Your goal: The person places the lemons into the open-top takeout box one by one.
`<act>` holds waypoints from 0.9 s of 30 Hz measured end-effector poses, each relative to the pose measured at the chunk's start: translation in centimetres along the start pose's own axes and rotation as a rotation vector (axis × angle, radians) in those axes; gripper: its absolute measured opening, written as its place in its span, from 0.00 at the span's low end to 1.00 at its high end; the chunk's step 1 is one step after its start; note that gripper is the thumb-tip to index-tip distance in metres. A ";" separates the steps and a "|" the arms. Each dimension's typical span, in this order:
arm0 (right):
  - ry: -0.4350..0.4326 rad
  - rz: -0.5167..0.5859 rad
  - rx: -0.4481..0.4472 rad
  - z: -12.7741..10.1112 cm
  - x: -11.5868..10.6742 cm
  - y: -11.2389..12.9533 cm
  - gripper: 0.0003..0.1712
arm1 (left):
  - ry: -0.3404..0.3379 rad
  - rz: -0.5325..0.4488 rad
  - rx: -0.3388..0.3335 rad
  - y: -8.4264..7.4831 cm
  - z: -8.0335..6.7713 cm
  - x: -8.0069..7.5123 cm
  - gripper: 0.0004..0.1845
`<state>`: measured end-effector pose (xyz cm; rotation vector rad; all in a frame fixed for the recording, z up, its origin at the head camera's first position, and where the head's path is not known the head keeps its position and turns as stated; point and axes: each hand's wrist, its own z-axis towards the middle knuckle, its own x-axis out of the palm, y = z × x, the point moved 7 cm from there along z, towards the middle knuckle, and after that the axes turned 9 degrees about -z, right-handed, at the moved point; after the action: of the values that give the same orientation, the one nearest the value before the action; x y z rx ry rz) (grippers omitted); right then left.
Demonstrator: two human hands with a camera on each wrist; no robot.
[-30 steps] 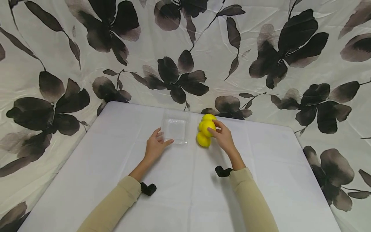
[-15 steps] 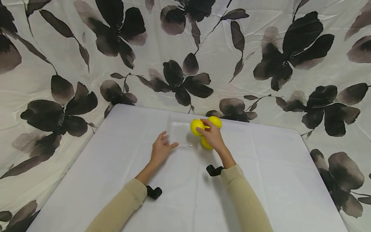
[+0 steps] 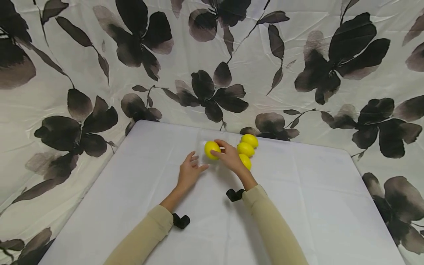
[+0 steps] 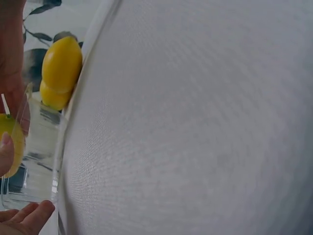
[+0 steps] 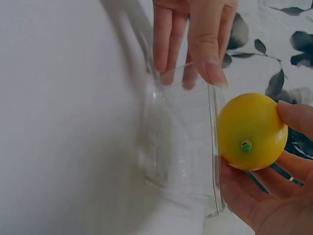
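Right hand [image 3: 232, 159]: lemon [image 3: 212, 149] gripped at the fingertips; clear tray [image 5: 181, 147] just beyond, to its left
Left hand [image 3: 189, 173]: fingers relaxed, resting against tray's near edge; nearer of the two

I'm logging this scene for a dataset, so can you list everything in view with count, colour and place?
Held lemon: one, yellow, in the fingers of the right hand, above the clear tray.
Other lemons: three, yellow, in a row on the table to the right of the tray.
Clear tray: one, transparent plastic, on the table near its far edge; hard to make out in the head view.
Table: one, covered in white cloth.
Backdrop: one cloth, white with black flowers, hung behind and beside the table.
Wrist cameras: two, black, one on each forearm.
Sleeves: two, beige.
Left hand: on the table, fingertips touching the tray's near rim.
Right hand: holds the lemon.
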<state>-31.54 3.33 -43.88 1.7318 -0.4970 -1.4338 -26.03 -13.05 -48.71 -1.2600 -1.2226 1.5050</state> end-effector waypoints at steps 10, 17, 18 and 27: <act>0.004 -0.012 -0.009 0.2 1.0 0.2 0.34 | 0.007 0.006 0.006 0.1 -0.2 0.1 0.46; -0.004 0.030 -0.029 0.3 1.2 0.0 0.32 | 0.014 -0.008 -0.008 0.1 -0.2 0.2 0.46; -0.006 0.042 -0.034 0.3 1.2 0.0 0.32 | 0.012 -0.006 -0.008 0.1 -0.1 0.2 0.46; -0.035 0.048 -0.044 -0.4 0.1 0.2 0.27 | -0.002 -0.007 -0.017 0.1 -0.1 0.0 0.45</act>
<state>-31.11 3.26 -43.82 1.6527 -0.5187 -1.4328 -25.91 -13.07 -48.76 -1.2644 -1.2424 1.4941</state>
